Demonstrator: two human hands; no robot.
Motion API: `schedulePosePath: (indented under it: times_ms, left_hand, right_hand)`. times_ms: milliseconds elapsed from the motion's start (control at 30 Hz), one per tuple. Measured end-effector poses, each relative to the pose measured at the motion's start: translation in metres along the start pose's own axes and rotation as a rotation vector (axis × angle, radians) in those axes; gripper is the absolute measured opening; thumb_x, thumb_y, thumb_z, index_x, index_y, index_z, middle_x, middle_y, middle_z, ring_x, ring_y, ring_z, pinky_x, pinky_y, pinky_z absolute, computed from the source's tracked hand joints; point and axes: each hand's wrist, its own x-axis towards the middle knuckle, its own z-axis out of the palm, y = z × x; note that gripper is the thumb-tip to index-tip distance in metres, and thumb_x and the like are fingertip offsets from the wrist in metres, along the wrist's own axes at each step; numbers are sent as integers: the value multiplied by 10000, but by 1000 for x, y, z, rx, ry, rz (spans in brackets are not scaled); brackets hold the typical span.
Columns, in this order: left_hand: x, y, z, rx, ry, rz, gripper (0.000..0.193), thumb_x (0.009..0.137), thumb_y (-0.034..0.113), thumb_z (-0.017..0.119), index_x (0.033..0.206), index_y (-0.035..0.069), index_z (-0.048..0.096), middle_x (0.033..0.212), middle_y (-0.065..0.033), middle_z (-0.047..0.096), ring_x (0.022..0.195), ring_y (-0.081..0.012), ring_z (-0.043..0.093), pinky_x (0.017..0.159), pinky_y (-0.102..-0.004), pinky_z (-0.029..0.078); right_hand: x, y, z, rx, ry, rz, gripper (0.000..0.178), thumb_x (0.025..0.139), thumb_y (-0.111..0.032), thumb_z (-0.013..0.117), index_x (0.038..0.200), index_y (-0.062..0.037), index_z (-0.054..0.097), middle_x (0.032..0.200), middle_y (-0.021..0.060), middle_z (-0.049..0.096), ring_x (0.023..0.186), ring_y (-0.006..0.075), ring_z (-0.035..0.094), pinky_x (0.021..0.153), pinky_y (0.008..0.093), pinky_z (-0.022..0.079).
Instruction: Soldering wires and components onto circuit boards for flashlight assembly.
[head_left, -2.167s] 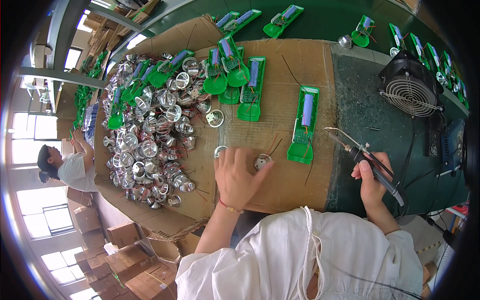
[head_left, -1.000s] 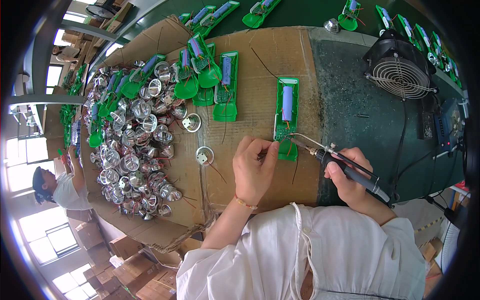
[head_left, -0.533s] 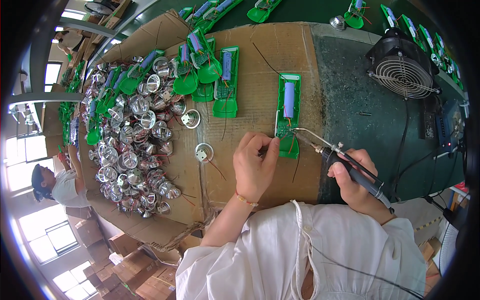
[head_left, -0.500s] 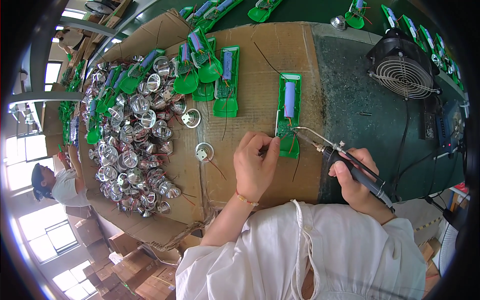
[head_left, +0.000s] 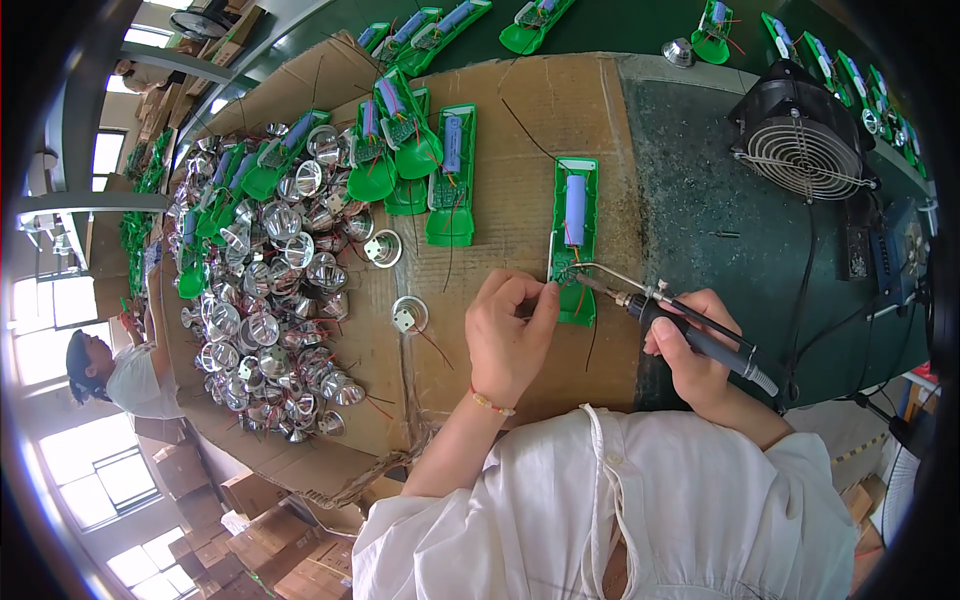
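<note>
Pinching a thin wire with your left hand, you are steadying it on the green plastic flashlight half-shell at frame centre, while your right hand is gripping the black-handled soldering iron, tip angled onto the joint.

left hand: fingers pinched | right hand: fist-gripped, forearms low

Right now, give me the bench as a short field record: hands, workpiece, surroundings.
left hand: fingers pinched at the lower end of the green plastic shell with a blue cylindrical cell
right hand: grips the black-handled soldering iron, tip at that same end
surface: brown cardboard sheet
left of it: pile of shiny silver reflector cups
upper right: black round-grilled fan
</note>
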Motion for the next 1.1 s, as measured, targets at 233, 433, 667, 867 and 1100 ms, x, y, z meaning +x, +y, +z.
schedulePosePath:
  times_ms: [233, 433, 667, 867, 1100]
  left_hand:
    - [2, 0, 1, 15, 1, -9, 128, 773, 96, 642, 709, -8, 606, 738, -97, 576, 597, -209, 569, 553, -292, 448]
    - [4, -1, 0, 19, -22, -42, 136, 776, 103, 645, 712, -11, 605, 721, -96, 566, 583, -206, 552, 549, -290, 440]
    - [5, 0, -1, 6, -27, -49, 149, 777, 106, 649, 716, -20, 599, 720, -98, 566, 572, -183, 548, 536, -278, 439]
    - [6, 6, -5, 42, -29, -13, 150, 779, 112, 654, 728, -20, 604, 723, -109, 580, 577, -179, 581, 537, -272, 457]
    - [20, 9, -22, 141, -378, -171, 144, 749, 158, 666, 727, 17, 648, 622, -95, 638, 573, -160, 636, 534, -268, 487]
  right_hand:
    - [3, 1, 3, 100, 29, 79, 141, 835, -83, 572, 881, 14, 481, 652, 92, 571, 540, 110, 557, 492, 226, 471]
    - [0, -5, 3, 75, 56, 63, 154, 838, -100, 573, 880, 13, 477, 650, 91, 570, 539, 112, 557, 500, 230, 478]
    - [-2, -4, -8, 115, 105, 12, 165, 834, -99, 568, 890, 3, 451, 665, 92, 561, 548, 121, 558, 504, 240, 486]
    - [-5, 3, -30, 76, 119, -10, 163, 832, -92, 567, 889, 7, 451, 703, 96, 560, 551, 118, 560, 498, 239, 483]
    - [-7, 11, -60, 62, 254, -12, 171, 820, -78, 601, 887, 23, 480, 677, 97, 585, 570, 120, 572, 535, 248, 484]
